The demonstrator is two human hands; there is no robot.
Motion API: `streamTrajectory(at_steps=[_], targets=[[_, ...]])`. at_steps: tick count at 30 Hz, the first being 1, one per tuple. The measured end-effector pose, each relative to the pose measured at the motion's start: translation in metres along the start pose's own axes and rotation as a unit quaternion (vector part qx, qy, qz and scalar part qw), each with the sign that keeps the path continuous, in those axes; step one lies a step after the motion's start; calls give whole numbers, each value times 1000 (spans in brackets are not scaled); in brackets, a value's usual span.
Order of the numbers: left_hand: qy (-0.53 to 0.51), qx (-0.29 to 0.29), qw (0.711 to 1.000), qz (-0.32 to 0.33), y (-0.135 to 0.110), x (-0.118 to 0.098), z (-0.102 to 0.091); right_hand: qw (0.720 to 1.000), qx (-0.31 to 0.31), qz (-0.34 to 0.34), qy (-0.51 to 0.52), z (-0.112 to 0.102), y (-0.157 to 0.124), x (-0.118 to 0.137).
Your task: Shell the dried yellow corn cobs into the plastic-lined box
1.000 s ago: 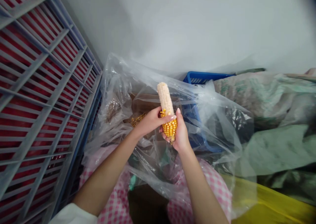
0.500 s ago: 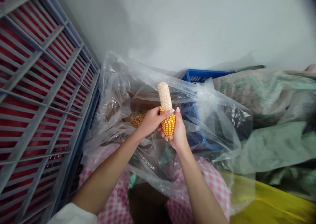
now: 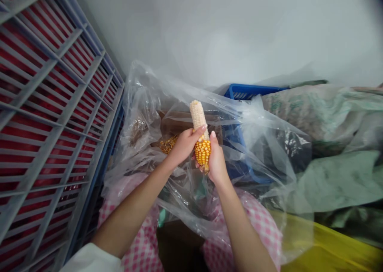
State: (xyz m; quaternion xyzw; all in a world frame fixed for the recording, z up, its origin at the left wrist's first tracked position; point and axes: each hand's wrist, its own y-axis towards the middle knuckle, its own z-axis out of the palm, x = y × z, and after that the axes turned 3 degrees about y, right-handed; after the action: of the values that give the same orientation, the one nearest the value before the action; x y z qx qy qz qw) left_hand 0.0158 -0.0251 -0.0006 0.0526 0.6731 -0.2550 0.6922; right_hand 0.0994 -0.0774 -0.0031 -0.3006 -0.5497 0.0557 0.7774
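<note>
Both hands hold one corn cob (image 3: 202, 152), its stripped pale end pointing up and away, its lower end still covered in yellow kernels. My left hand (image 3: 184, 144) is closed around its left side, thumb lying across the line where bare cob meets kernels. My right hand (image 3: 217, 161) wraps the lower right side, with its thumb pointing up along the cob. Below and around them spreads a clear plastic bag (image 3: 143, 124). Loose corn kernels (image 3: 168, 144) lie in it, left of the cob and partly hidden by my left hand.
Grey slatted crates (image 3: 56, 124) with red behind the slats rise on the left. A blue basket (image 3: 243, 134) stands right of the bag, partly under the plastic. Pale sacks (image 3: 323, 116) lie further right, above a yellow container (image 3: 335, 244). A white wall (image 3: 209, 32) is in front.
My left thumb has shifted slightly up and left on the cob, and a few kernels look loosened beneath it. The whole view has drifted a little.
</note>
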Motion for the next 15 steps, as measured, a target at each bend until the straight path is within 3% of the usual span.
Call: streamTrajectory(at_steps=[5,10,15], targets=[[-58,5,998,-40,4,-2,-3,998,43,28,33,-1,2,2],[-199,-97,975,20,9,-17,-6,986,158,4,46,1,-4,1],[-208,-126,969,36,5,-18,0,989,148,-2,27,4,-8,-6]])
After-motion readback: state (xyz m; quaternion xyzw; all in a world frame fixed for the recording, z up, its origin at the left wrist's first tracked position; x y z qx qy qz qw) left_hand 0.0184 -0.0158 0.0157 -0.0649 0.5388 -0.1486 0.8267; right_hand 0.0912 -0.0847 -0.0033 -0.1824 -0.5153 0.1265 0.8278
